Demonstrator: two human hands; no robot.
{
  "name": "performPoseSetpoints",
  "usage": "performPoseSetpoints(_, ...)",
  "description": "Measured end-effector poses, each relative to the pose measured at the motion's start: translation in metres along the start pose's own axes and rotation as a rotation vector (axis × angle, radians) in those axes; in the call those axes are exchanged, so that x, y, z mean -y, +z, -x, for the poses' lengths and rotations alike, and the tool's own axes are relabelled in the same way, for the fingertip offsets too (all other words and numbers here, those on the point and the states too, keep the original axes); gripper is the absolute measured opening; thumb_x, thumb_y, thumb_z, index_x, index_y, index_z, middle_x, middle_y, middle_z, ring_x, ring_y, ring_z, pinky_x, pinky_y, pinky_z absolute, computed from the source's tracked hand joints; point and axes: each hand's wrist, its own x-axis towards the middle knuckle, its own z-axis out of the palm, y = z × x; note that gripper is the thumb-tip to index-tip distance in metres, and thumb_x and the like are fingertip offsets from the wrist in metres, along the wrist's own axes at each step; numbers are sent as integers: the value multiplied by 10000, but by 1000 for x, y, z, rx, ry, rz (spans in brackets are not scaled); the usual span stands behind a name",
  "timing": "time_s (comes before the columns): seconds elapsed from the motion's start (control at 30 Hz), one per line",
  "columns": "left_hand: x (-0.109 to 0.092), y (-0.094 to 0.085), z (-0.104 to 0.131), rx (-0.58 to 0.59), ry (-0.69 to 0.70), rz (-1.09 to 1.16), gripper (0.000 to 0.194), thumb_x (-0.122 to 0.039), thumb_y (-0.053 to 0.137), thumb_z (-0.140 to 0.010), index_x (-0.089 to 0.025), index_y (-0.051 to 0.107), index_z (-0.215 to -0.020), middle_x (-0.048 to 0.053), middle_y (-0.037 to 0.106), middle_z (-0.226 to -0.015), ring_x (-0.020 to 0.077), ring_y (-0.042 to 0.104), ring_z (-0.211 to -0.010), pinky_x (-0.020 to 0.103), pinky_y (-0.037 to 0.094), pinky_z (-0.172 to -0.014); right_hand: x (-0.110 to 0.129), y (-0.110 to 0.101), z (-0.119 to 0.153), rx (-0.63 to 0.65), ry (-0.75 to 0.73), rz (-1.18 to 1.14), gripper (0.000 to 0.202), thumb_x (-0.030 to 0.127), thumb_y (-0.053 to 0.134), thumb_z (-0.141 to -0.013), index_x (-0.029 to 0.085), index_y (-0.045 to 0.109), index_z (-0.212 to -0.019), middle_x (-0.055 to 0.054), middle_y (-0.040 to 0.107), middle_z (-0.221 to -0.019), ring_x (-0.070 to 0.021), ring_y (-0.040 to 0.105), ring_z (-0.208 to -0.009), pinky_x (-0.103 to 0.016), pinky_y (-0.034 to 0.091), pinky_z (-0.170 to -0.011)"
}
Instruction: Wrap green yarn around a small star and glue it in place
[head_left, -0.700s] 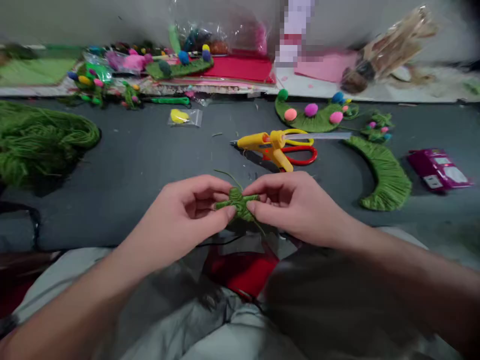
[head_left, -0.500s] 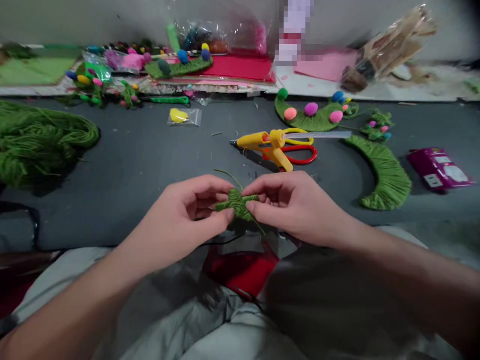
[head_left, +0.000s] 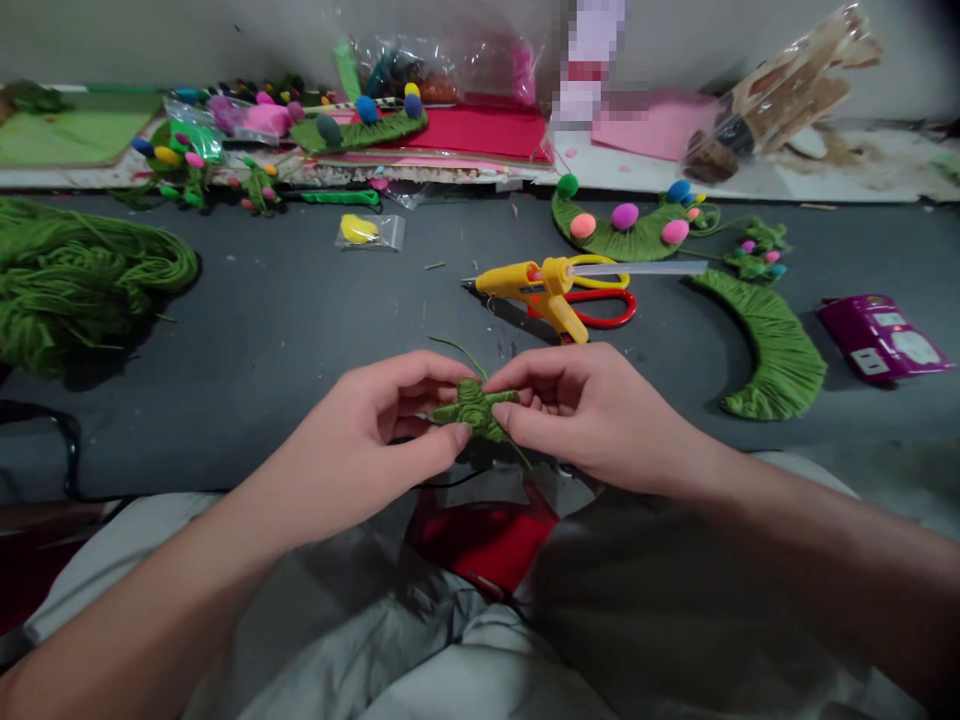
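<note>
A small star wrapped in green yarn [head_left: 474, 408] is held between my two hands, over the table's near edge. My left hand [head_left: 382, 420] pinches its left side between thumb and fingers. On its right side, the thumb and fingers of my right hand [head_left: 585, 415] are closed on it too. One loose yarn strand sticks up behind the star and another trails below it. Beyond my hands lies a yellow glue gun [head_left: 525, 285] with a clear glue stick in its back, over scissors [head_left: 611, 310] with red and yellow handles.
A green yarn skein [head_left: 90, 290] lies at the left. To the right are a yarn-wrapped crescent [head_left: 784, 350], a purple packet [head_left: 885, 338] and another crescent with coloured pompoms [head_left: 619, 235]. A small bag with something yellow [head_left: 367, 232] sits farther back. Craft supplies and red sheets [head_left: 480, 135] line the wall.
Both hands keep their hold on the star, with only a very slight shift of the fingers. The view has moved a little; the things on the table lie as before.
</note>
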Motion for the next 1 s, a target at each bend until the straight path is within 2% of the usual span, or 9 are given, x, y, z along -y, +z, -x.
performPoseSetpoints(0.43,4,0,-1,18,6,-4,259,-164,716,-869,-217,665,-1117,-4,732,-1002,116,697,-900,129,563,-714,0,1,0,15,23,7,183,132,661,-769,129,739,-934,39,579,-670,-72,500,-611,-185,421,-542)
performPoseSetpoints(0.57,4,-1,-1,19,15,24,253,-166,721,-865,-212,662,-1108,8,736,-1034,131,703,-937,154,577,-758,1,1,1,45,53,0,207,169,681,-770,133,715,-971,31,582,-696,-87,512,-631,-206,439,-559)
performPoseSetpoints(1.0,1,1,1,19,-12,35,297,-136,718,-844,-188,653,-1129,35,754,-1069,154,726,-945,171,572,-733,-3,4,2,20,24,89,176,231,702,-782,166,705,-946,47,546,-644,-80,492,-575,-202,384,-505)
